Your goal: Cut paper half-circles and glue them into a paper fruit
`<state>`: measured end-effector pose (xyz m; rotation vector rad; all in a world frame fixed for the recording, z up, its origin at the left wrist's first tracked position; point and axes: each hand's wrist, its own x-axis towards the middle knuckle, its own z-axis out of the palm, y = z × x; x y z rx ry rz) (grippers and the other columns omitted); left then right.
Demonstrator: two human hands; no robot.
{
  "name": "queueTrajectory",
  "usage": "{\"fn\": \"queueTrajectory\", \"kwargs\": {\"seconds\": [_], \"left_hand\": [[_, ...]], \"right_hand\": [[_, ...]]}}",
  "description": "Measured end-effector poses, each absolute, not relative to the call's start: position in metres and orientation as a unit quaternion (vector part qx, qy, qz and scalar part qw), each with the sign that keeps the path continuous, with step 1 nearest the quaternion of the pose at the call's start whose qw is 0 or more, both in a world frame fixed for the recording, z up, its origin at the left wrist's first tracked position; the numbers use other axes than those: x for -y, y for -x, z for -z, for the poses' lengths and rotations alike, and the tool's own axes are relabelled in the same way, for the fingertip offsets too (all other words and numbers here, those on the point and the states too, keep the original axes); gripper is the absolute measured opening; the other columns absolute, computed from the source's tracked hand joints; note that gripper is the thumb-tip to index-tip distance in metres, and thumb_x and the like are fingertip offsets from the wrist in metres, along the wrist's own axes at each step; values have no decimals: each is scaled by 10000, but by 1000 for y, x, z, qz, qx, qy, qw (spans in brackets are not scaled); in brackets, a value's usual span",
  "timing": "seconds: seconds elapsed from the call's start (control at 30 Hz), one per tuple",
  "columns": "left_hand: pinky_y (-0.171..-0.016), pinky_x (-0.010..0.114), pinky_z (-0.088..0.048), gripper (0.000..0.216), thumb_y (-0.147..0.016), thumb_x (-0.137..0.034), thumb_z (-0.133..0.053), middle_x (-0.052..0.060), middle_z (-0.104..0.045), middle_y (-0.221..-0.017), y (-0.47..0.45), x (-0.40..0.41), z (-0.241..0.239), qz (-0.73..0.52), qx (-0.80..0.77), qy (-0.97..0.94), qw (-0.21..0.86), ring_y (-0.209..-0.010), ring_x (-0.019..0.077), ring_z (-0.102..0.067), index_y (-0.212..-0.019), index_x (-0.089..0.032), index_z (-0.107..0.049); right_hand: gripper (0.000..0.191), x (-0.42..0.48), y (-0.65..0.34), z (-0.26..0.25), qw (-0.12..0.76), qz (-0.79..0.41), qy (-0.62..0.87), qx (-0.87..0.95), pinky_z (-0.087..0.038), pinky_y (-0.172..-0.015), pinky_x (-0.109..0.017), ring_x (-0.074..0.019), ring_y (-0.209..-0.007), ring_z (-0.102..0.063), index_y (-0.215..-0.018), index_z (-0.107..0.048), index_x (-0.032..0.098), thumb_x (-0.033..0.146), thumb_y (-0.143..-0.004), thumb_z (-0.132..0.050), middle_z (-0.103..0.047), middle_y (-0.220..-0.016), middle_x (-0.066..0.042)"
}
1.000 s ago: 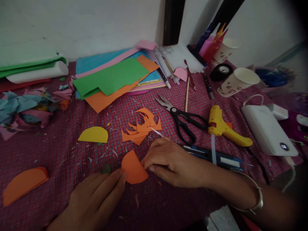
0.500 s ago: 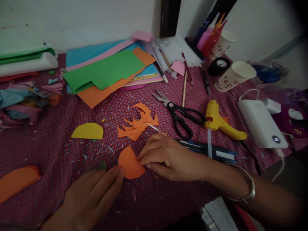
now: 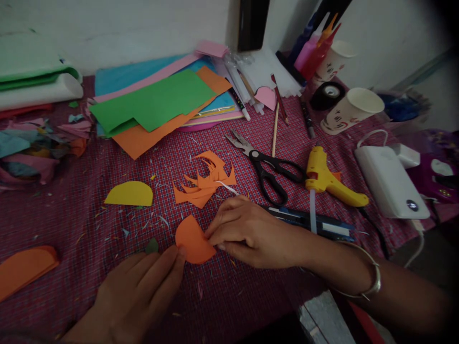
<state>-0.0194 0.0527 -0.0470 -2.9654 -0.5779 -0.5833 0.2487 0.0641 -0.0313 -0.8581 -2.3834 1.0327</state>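
Between my hands, low over the checked cloth, is a curved orange paper half-circle [image 3: 193, 242]. My left hand [image 3: 138, 289] pinches its left edge, fingers pressed together. From the other side my right hand [image 3: 247, 231] grips its right edge between thumb and fingers. Just beyond lie jagged orange paper scraps [image 3: 206, 184] with a thin white strip. A yellow paper half-circle [image 3: 129, 194] rests flat to the left of the scraps. At the far left edge is a stack of orange half-circles [image 3: 27, 270]. A small green paper piece [image 3: 152, 245] sits by my left fingertips.
Black-handled scissors [image 3: 263, 165], a yellow glue gun [image 3: 328, 179] and blue cutter knives [image 3: 333, 227] lie to the right. Farther right are a power bank [image 3: 389, 181] and a paper cup [image 3: 353, 112]. Coloured sheets [image 3: 154, 102] lie at the back; mixed scraps [image 3: 32, 148] pile up left.
Both hands keep their hold on the orange half-circle with barely any movement. The whole view has shifted very slightly.
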Motion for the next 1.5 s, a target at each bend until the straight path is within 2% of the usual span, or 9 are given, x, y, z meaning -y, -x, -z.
{"fn": "queueTrajectory", "kwargs": {"seconds": [0.53,0.8,0.9,1.07,1.27,1.5], "left_hand": [[-666,316,-451,303,-914,-32,-327,86,-676,-963,18,-51,45,169,187,967,35,-782,179,-572,-999,-121,-604],[-643,309,-469,331,-891,-34,-330,82,-676,-980,18,-50,46,178,193,965,29,-763,173,-586,-1064,-146,-589],[-659,312,-464,338,-873,-12,-337,78,-677,-959,16,-52,42,179,191,965,31,-757,174,-582,-1026,-140,-609],[-593,276,-447,324,-918,-41,-305,71,-686,-898,10,-56,32,164,175,970,41,-677,149,-558,-933,-127,-617],[-586,276,-462,313,-904,-36,-321,80,-691,-904,9,-57,28,153,169,973,35,-698,158,-559,-952,-124,-617],[-511,263,-472,363,-929,-31,-259,57,-720,-858,6,-58,26,164,175,970,44,-605,135,-580,-926,-126,-610]], "right_hand": [[136,-63,-249,28,178,-348,321,862,-331,-889,-350,-183,-955,-543,-901,-676,200,124,-878,-566,-696,-1011,-4],[122,-63,-248,29,172,-346,323,864,-322,-884,-351,-169,-958,-529,-896,-672,210,135,-878,-578,-690,-1026,10],[128,-63,-248,29,171,-347,321,864,-323,-892,-348,-161,-956,-533,-896,-666,205,121,-875,-573,-688,-1027,8],[133,-63,-248,27,172,-352,317,864,-330,-887,-337,-158,-933,-545,-888,-667,188,98,-863,-572,-691,-1011,4],[155,-63,-246,26,168,-353,323,862,-332,-878,-357,-176,-930,-546,-895,-672,205,99,-864,-563,-693,-1011,-2],[141,-63,-246,27,165,-357,325,860,-329,-887,-352,-171,-950,-542,-903,-670,206,108,-865,-576,-691,-1028,8]]}}
